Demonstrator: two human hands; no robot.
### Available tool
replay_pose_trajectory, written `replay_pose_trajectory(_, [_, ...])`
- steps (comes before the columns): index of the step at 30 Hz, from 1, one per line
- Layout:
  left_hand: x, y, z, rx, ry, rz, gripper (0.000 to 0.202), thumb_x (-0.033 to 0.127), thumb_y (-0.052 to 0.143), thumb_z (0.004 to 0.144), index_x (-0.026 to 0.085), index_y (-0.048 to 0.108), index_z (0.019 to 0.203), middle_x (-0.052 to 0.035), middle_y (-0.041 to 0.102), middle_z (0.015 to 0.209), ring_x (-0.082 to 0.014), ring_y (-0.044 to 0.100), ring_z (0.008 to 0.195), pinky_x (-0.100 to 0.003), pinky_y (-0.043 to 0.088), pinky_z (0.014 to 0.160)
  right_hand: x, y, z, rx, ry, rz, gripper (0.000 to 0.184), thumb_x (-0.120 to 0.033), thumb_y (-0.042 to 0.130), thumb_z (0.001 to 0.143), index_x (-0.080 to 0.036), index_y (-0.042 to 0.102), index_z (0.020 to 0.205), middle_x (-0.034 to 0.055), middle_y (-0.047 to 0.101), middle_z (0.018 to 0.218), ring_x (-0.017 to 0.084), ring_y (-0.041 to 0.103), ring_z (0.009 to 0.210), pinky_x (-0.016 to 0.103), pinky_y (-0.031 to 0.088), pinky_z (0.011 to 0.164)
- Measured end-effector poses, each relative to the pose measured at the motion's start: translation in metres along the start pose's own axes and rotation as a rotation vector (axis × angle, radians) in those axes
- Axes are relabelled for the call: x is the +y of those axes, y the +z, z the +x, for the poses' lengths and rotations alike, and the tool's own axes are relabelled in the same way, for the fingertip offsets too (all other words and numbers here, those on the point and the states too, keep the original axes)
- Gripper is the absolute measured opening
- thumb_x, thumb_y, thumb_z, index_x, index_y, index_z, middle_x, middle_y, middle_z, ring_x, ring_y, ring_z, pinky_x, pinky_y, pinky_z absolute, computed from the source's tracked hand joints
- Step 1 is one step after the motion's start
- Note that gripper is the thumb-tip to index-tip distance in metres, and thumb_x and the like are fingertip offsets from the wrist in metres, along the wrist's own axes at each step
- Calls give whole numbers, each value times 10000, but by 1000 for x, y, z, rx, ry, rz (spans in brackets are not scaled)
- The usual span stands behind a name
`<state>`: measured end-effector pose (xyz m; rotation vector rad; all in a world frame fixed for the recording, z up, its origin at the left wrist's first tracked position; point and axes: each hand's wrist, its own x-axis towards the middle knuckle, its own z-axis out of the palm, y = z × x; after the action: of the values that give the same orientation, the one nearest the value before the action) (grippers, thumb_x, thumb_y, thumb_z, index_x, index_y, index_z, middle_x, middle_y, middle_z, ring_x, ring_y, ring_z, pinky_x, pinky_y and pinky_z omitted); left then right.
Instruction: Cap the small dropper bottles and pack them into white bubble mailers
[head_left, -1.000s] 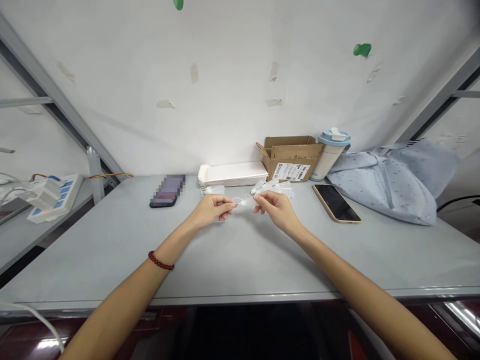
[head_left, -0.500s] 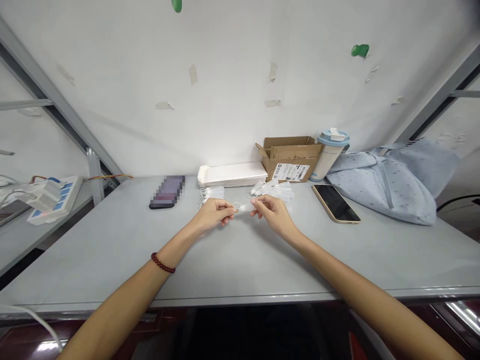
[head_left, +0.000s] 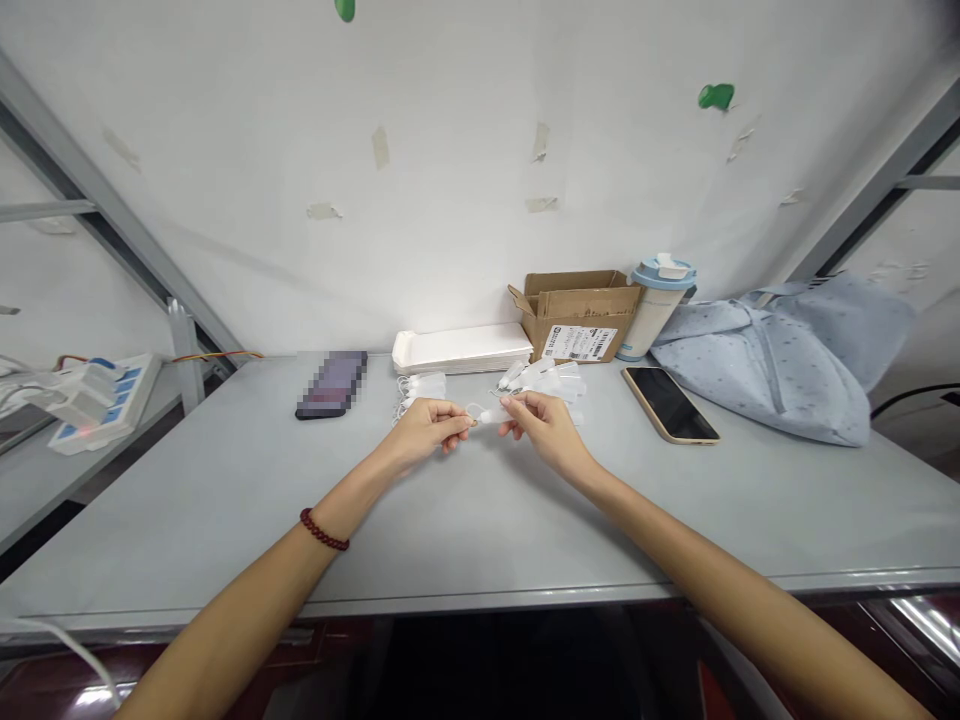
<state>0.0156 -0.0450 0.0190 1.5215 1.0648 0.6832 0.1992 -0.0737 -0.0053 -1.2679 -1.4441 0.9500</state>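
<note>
Between my two hands is a small white translucent piece (head_left: 489, 416) with a thin white loop; its exact kind is unclear. My right hand (head_left: 547, 430) pinches its body, partly covering it. At its other end, my left hand (head_left: 427, 432) pinches a tiny brownish tip beside the loop. Several similar white pieces with loops (head_left: 426, 384) lie just behind my left hand, partly hidden by it. More translucent white pieces (head_left: 551, 378) lie fanned out behind my right hand.
Along the wall stand a long white box (head_left: 465, 348), an open cardboard box (head_left: 581, 318) and a blue-lidded cup (head_left: 656, 305). A phone (head_left: 670, 405) and a pale blue cloth bag (head_left: 765, 370) lie right. Another phone-like object (head_left: 332, 384), blurred, lies left; a power strip (head_left: 112, 405) sits beyond.
The whole view shifts very slightly. Both hands keep their pinch on the small white piece, with barely any movement.
</note>
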Motion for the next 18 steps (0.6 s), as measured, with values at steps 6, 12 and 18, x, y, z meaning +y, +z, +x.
replay_pose_trajectory(6, [-7,-1,2,-23,6,-29,214,328,663,699,125,625,641,0,564,598,-71,445,491,-226,365,504,2,-1,3,-18,8,26,413,-555,521,813,-158,579,716,43,661,618,121,501,533,263,402,573])
replay_pose_trajectory(12, [-8,-6,5,-77,56,-75,295,415,633,758,125,656,709,-17,591,691,-73,470,530,-229,392,540,-1,-9,8,32,-37,75,425,-569,535,806,-153,593,734,34,653,593,116,503,527,255,390,564])
replay_pose_trajectory(18, [-4,-8,4,-58,78,-10,297,417,641,748,123,665,777,-26,606,704,-79,482,540,-222,385,529,-2,-9,7,43,-22,89,436,-577,545,797,-149,596,729,36,652,590,115,497,530,254,383,555])
